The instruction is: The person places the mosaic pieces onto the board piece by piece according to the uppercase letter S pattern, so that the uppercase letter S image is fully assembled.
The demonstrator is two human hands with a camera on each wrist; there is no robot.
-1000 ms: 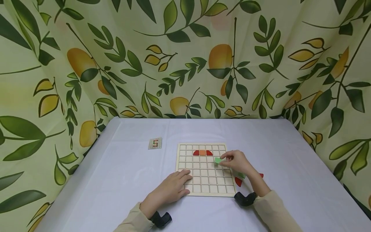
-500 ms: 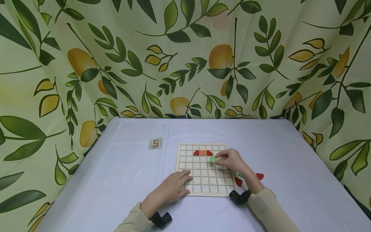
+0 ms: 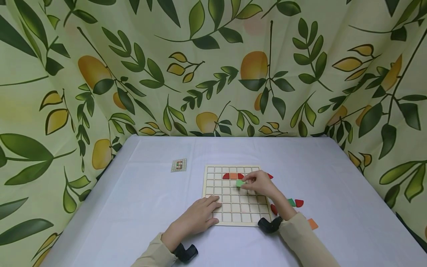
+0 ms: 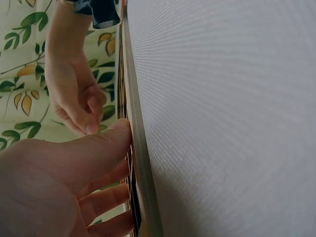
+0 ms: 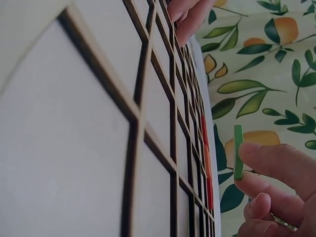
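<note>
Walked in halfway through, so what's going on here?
A person's right hand pinches a green piece above a grid board, not yet set down. The left hand rests on the board's left side. On the board, an orange piece sits between two red pieces. More pieces lie to the board's right, and a small card to its left.

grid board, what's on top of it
On the grid board, an orange piece sits between two red pieces. The left hand rests at its left edge; the right hand holds a green piece above it. Cells covered by the hands can't be seen.
</note>
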